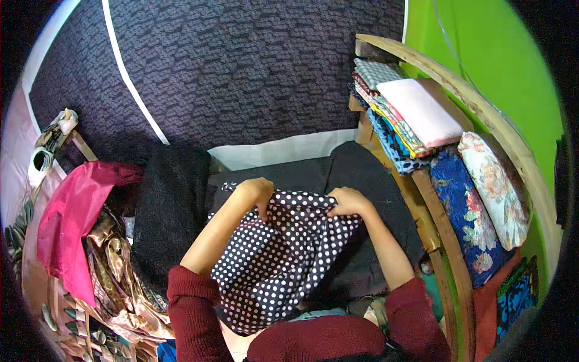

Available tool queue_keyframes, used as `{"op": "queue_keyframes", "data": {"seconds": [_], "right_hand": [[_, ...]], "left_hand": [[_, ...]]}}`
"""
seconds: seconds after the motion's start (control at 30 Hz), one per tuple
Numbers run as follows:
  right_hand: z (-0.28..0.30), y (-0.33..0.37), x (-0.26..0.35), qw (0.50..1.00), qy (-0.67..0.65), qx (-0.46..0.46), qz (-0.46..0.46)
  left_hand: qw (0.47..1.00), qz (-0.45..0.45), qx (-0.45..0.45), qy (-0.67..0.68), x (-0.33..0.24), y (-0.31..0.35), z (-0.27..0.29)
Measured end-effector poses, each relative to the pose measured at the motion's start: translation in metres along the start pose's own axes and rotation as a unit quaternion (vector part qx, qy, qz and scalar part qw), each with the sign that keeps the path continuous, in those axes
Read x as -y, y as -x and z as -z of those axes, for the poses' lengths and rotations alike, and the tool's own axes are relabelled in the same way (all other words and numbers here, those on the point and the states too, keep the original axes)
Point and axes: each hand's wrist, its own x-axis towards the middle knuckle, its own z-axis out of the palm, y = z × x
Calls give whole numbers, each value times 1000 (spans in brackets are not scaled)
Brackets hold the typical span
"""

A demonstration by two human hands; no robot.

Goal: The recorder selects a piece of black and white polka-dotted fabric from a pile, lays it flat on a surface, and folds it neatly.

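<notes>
A black cloth with white polka dots point(259, 259) hangs in loose folds in front of me. My left hand point(258, 194) grips its upper edge near the left side, the fingers curled over the fabric. At the upper right of the same cloth, my right hand point(350, 202) pinches a gathered bit of the edge. Between the two hands that edge runs roughly straight. Beneath and behind it lies a dark cushioned surface point(374, 175), partly hidden by the cloth.
On the right, a wooden shelf point(446, 235) bears folded fabrics point(416, 111) and a floral bundle point(491, 187). To the left, black fabric point(172, 211), pink cloth point(75, 223) and shiny gold cloth point(114, 259) hang. A dark patterned wall covering point(241, 72) rises behind.
</notes>
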Motion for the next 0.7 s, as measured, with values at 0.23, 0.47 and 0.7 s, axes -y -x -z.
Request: {"op": "queue_keyframes", "data": {"seconds": [0.23,0.47,0.7], "right_hand": [[24,-99,15,957,49,-282,-43],[97,-193,47,807,-79,-584,12],[185,-201,94,637,-60,-737,218]], "left_hand": [[928,165,-333,-24,64,-36,7],[713,259,-645,93,117,-63,90],[547,196,-799,155,140,-38,157]]}}
